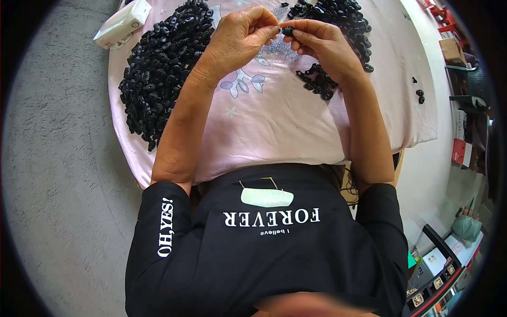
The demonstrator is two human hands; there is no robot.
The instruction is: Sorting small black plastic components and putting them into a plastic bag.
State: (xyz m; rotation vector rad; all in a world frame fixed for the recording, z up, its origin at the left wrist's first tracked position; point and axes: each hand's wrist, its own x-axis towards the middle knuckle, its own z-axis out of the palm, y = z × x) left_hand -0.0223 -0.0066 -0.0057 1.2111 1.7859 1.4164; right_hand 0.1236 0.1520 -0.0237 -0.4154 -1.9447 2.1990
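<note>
"Nearest my lens is a blurred rounded shape [317, 305] at the lower edge, too soft to name; beyond it spreads a black shirt [253, 264] with white lettering."

"And the hands?"

"I have both near the far edge of my view. The right hand [317, 42] pinches a small black part [288, 31] between thumb and forefinger. The left hand [248, 34] has its fingertips pressed together just beside it; I can't tell whether they grip anything."

"What crowds them?"

"To the left, a big heap of black pieces [163, 74] on the pink-covered desk [253, 129], partly behind the left forearm [182, 127]. On the right, a second black heap [351, 24], which the right hand partly hides from me. A small black cluster [319, 82] lies just below that hand, and shiny clear bits [280, 50] sit between the two hands."

"Farther out?"

"I see a white package [124, 24] at the upper left corner, a few loose black pieces [420, 96] well to the right, and a cardboard box [452, 53] beyond the desk."
</note>
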